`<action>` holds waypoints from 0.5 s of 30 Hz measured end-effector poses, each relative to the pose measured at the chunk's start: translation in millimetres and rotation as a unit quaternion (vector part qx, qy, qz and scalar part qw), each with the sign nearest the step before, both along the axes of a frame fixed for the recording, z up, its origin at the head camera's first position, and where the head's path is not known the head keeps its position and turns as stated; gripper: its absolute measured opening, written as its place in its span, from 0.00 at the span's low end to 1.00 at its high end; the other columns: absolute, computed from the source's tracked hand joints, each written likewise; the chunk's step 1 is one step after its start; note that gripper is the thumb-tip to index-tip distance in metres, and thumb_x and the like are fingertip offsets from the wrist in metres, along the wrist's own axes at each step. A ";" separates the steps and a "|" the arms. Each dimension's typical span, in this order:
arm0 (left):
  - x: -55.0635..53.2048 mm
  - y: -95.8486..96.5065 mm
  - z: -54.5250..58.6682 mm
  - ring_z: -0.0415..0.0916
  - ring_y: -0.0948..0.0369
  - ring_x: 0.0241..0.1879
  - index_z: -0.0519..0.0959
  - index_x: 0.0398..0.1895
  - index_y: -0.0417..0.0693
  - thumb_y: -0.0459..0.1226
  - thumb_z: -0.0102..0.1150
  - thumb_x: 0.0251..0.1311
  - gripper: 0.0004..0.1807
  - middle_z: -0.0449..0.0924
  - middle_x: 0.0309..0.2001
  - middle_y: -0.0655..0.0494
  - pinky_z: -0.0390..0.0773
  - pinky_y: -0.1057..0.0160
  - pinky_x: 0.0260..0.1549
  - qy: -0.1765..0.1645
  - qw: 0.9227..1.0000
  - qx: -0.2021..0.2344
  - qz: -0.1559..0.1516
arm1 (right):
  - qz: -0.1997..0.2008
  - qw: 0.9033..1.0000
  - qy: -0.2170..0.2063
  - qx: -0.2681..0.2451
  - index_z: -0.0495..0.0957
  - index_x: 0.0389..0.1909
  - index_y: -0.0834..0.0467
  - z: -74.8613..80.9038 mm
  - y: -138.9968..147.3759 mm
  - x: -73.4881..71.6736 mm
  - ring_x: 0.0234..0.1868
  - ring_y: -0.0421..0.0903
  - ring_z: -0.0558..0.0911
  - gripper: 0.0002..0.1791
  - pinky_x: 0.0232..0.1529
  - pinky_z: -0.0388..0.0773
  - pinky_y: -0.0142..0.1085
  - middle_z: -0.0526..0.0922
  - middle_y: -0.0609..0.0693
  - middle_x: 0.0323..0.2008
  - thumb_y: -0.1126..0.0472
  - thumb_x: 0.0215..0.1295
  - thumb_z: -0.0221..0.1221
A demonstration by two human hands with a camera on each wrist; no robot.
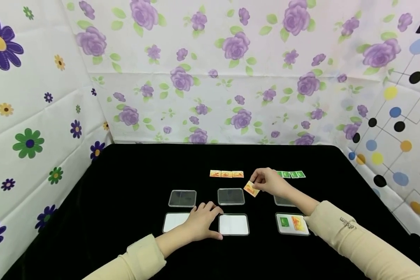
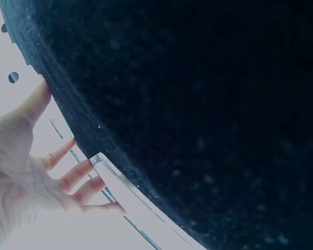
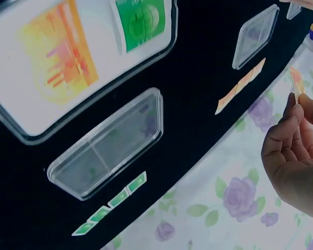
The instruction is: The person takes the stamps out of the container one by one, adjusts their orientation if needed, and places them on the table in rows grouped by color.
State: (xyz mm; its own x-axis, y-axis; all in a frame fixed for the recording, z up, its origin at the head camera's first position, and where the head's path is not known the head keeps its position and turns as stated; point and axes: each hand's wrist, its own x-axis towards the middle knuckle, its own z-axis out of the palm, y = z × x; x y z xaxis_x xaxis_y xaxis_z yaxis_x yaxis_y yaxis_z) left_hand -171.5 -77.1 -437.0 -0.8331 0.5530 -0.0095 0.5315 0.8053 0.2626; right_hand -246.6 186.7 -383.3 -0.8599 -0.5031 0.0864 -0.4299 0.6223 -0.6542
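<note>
So the right hand point(image 1: 270, 182) has an orange card point(image 1: 251, 189) pinched between thumb and fingers, just right of the middle clear lid point(image 1: 231, 196). Left hand point(image 1: 202, 223) is pretty relaxed, fingers spread, holding nothing, right by the left edge of the middle white box point(image 1: 233, 224); can't tell if it's touching. Three more orange cards point(image 1: 226, 174) sit in a row behind that lid, with green cards point(image 1: 294, 174) off to the right.

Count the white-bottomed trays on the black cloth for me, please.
3: the left tray, partly hidden by the left hand; the middle tray, beside that hand; the right tray, holding a green card and an orange card.
</note>
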 end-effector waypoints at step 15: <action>2.2 1.9 3.2 0.71 0.51 0.51 0.72 0.55 0.52 0.56 0.71 0.40 0.38 0.72 0.52 0.52 0.71 0.36 0.50 -0.001 1.000 0.001 -0.001 | -0.015 0.999 0.039 0.029 0.76 0.32 0.65 11.1 9.1 -20.6 0.21 0.45 0.77 0.02 0.22 0.74 0.31 0.80 0.54 0.23 0.69 0.61 0.60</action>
State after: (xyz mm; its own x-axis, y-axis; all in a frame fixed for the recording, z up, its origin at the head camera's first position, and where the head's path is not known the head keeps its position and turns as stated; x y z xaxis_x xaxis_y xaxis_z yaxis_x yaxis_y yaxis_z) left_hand -169.3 -75.2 -433.8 -0.8319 0.5548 -0.0098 0.5328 0.8037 0.2650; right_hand -267.2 195.8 -372.1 -0.8666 -0.4833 0.1243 -0.4582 0.6721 -0.5817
